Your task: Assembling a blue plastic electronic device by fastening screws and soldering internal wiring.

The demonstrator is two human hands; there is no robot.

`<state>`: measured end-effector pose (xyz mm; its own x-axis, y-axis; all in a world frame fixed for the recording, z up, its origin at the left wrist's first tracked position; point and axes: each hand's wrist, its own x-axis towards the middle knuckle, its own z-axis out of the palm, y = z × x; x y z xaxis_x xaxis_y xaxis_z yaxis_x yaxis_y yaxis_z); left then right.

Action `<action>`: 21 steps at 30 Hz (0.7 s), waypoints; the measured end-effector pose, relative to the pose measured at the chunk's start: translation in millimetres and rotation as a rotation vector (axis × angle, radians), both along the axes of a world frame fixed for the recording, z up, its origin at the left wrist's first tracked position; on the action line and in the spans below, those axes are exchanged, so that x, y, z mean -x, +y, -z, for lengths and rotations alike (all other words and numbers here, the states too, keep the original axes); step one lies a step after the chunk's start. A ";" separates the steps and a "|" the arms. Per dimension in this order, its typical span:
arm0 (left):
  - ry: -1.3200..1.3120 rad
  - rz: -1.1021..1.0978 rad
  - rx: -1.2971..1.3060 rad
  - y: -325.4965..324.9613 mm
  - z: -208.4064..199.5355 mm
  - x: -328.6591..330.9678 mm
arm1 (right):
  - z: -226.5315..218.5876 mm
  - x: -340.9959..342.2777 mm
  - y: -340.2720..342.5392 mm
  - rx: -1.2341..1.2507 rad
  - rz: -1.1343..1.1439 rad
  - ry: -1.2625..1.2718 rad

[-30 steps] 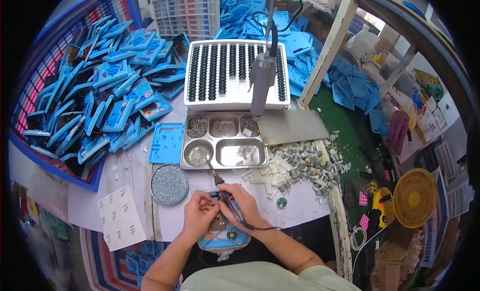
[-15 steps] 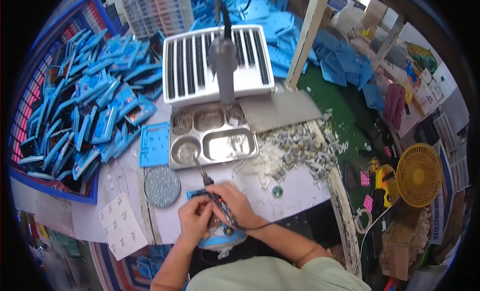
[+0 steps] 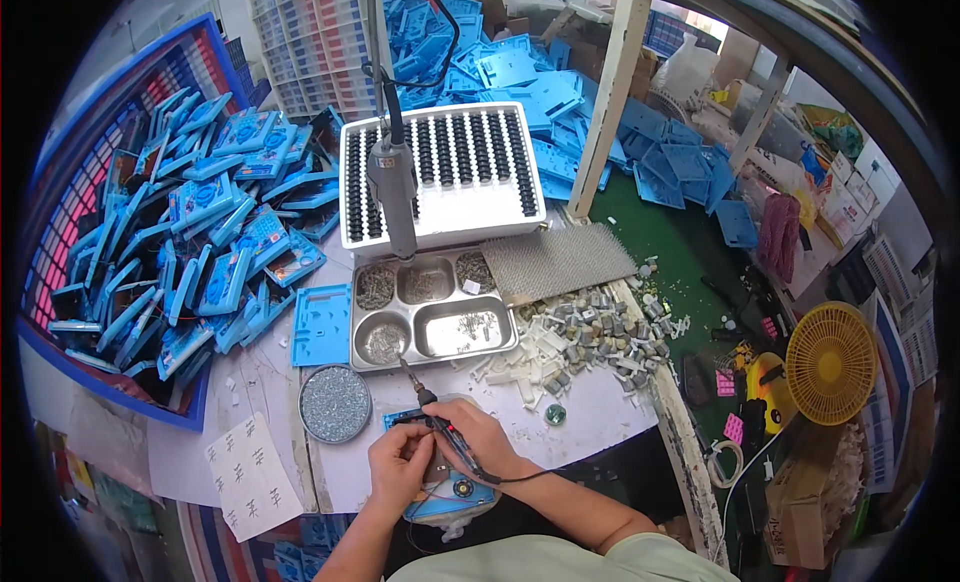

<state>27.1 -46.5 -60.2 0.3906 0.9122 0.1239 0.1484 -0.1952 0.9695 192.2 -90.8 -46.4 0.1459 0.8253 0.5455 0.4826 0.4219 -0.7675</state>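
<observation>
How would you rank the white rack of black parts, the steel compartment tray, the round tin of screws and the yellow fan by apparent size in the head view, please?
1. White rack of black parts
2. Steel compartment tray
3. Yellow fan
4. Round tin of screws

The fan sits near the bent rim of the picture and seemingly lower, so its rank over the tin is unsure.

A divided metal tray [image 3: 430, 317] sits mid-table, with a slotted rack [image 3: 445, 177] behind it and a round tin [image 3: 335, 404] to its near left. A heap of plastic cases [image 3: 190, 232] lies far left (spilling tableward); small loose parts [image 3: 590, 332] lie right of the tray.
</observation>
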 end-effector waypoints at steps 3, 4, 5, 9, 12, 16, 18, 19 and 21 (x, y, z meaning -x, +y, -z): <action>0.062 -0.009 -0.121 -0.5 -4.0 2.1 | -1.1 1.1 -0.4 0.004 0.001 0.005; 0.097 -0.007 -0.173 -0.1 -4.5 1.7 | 0.1 0.6 -0.5 0.006 0.005 0.005; 0.104 -0.012 -0.197 0.1 -4.0 1.7 | 1.3 0.4 -0.3 0.006 0.001 0.005; 0.141 -0.018 -0.295 0.1 -3.7 1.7 | 7.9 1.4 -3.7 0.061 -0.012 0.012; 0.159 -0.011 -0.352 -4.2 -9.3 1.6 | 11.7 2.8 -7.9 0.037 0.008 0.000; 0.161 -0.021 -0.384 -3.2 -8.0 0.2 | 9.8 0.8 -2.6 -0.012 0.011 0.005; 0.154 -0.032 -0.377 -2.2 -8.4 0.2 | 6.2 0.8 -2.2 0.024 -0.002 0.021; 0.139 -0.028 -0.360 -1.3 -7.5 0.0 | 6.7 0.4 -1.1 -0.005 0.011 0.005; 0.107 -0.021 -0.321 -1.1 -3.8 0.2 | 8.7 0.3 -1.0 -0.058 0.037 -0.029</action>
<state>26.8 -47.6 -56.4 0.3990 0.8410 0.3654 0.2535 -0.4841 0.8375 191.9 -91.8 -55.1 0.1591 0.7868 0.5963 0.5202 0.4465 -0.7280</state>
